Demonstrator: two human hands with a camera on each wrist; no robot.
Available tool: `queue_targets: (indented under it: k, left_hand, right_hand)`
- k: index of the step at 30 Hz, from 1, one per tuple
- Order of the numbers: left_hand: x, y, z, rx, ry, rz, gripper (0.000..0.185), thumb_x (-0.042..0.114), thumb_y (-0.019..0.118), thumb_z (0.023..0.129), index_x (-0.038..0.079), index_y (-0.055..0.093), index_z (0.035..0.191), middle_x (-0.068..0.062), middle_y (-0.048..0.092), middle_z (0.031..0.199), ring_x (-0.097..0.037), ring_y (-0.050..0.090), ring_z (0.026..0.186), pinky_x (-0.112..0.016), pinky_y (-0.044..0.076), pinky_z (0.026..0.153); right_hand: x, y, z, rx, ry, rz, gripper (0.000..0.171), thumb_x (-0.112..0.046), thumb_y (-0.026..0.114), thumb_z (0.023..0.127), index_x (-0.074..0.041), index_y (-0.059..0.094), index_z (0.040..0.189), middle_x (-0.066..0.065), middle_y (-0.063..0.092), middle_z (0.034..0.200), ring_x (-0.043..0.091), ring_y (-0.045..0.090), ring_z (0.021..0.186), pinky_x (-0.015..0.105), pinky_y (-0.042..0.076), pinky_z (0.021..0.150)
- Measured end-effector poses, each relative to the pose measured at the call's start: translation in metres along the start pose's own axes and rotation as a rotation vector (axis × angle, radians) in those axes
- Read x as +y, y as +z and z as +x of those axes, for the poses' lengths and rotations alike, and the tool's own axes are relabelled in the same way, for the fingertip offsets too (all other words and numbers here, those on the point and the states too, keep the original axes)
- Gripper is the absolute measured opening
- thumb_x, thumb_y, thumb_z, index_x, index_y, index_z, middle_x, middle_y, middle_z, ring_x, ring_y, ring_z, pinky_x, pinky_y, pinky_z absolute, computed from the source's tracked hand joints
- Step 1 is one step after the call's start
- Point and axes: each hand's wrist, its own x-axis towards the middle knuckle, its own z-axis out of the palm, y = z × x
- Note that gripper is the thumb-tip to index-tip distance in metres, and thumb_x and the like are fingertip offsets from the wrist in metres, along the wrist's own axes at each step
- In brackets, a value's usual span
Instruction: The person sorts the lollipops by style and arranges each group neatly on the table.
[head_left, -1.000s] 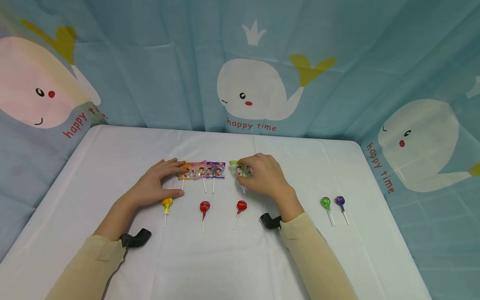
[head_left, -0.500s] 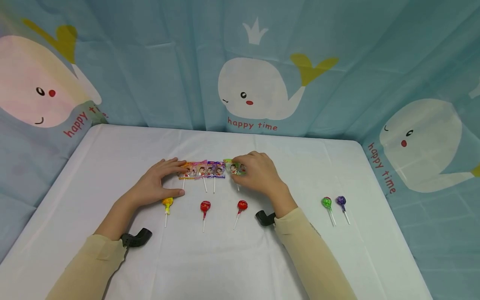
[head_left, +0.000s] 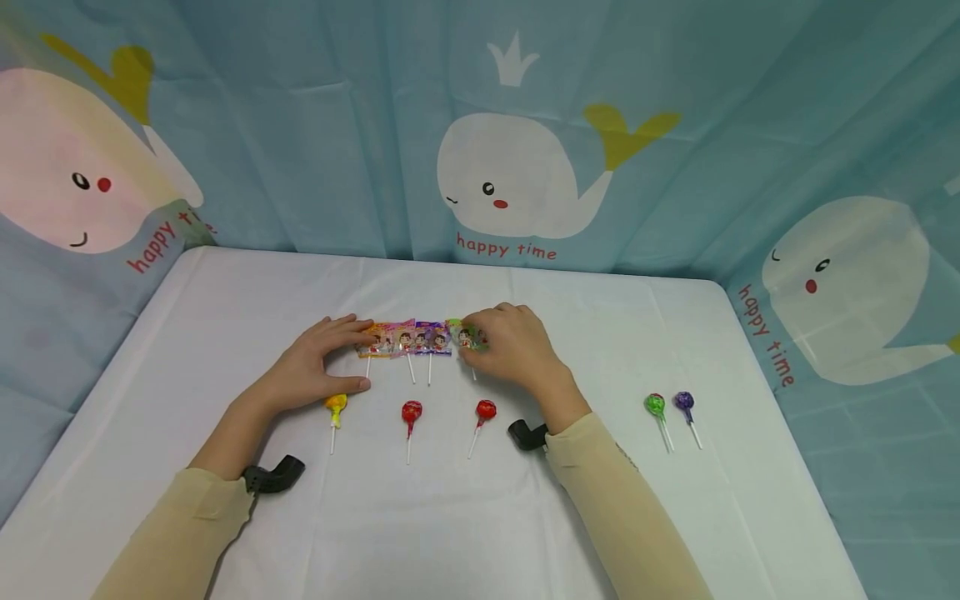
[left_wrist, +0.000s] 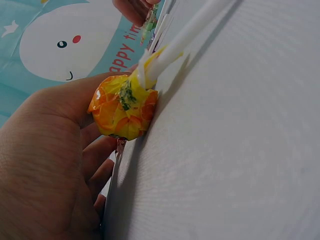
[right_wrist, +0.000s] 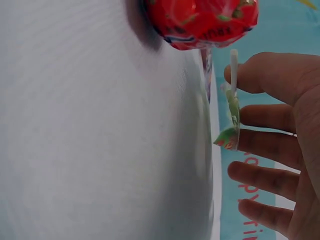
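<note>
Several flat-wrapped lollipops lie side by side in a row: an orange one [head_left: 375,341], a pink one [head_left: 405,339] and purple ones [head_left: 432,338]. My left hand [head_left: 303,369] rests at the row's left end, fingers extended, fingertips on the orange wrapper. A yellow ball lollipop [head_left: 335,402] lies just below its thumb; the left wrist view shows that yellow lollipop [left_wrist: 122,107] up close. My right hand [head_left: 513,348] holds a green-wrapped lollipop [head_left: 465,335] between thumb and fingers at the row's right end. In the right wrist view the thumb is at the stick of this green lollipop [right_wrist: 231,112].
Two red ball lollipops, one left [head_left: 411,411] and one right [head_left: 486,409], lie in front of the row. Further right are a green ball lollipop [head_left: 656,405] and a purple one [head_left: 684,401]. A white cloth [head_left: 420,533] covers the table; a whale-printed curtain [head_left: 337,167] stands behind.
My right hand has moved left with the green-wrapped lollipop, bringing it up to the purple end of the row. My left hand has stayed in place.
</note>
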Motion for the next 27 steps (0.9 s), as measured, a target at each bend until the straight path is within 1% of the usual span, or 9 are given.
queue_targets:
  k: [7,13,20,27]
  left_hand:
    - [0.0015,-0.0001,0.0000,-0.001,-0.002,-0.001,0.069,0.038,0.093,0.087,0.015,0.069,0.147,-0.012,0.050,0.167,-0.041,0.028,0.162,-0.059,0.007,0.134]
    - [0.0030,-0.0007,0.0000,-0.006,-0.006,0.005,0.070,0.039,0.093,0.087,0.015,0.069,0.148,-0.011,0.050,0.167,-0.041,0.028,0.162,-0.059,0.007,0.134]
    - [0.0033,-0.0011,-0.0003,-0.007,-0.008,0.004,0.070,0.039,0.093,0.087,0.015,0.069,0.148,-0.011,0.050,0.167,-0.040,0.028,0.163,-0.059,0.007,0.134]
    - [0.0027,-0.0011,-0.0005,-0.006,-0.004,0.007,0.069,0.039,0.093,0.087,0.015,0.069,0.147,-0.011,0.050,0.167,-0.041,0.028,0.162,-0.059,0.008,0.134]
  right_hand:
    - [-0.0024,0.0031,0.0017,-0.037,-0.017,-0.026,0.040,-0.044,0.079,0.097,-0.021,0.080,0.130,-0.004,0.078,0.129,0.024,0.067,0.121,0.049,0.052,0.106]
    - [-0.0039,0.0058,0.0018,-0.088,-0.004,-0.039,0.041,-0.047,0.078,0.098,-0.023,0.080,0.132,-0.003,0.074,0.134,0.024,0.066,0.125,0.049,0.052,0.107]
    - [-0.0065,0.0048,0.0023,-0.115,-0.001,-0.040,0.042,-0.045,0.076,0.100,-0.021,0.079,0.135,0.002,0.072,0.138,0.026,0.064,0.126,0.051,0.053,0.106]
    - [-0.0075,0.0054,0.0037,-0.124,-0.004,-0.047,0.043,-0.045,0.075,0.101,-0.020,0.077,0.137,0.002,0.070,0.141,0.027,0.062,0.130,0.051,0.052,0.107]
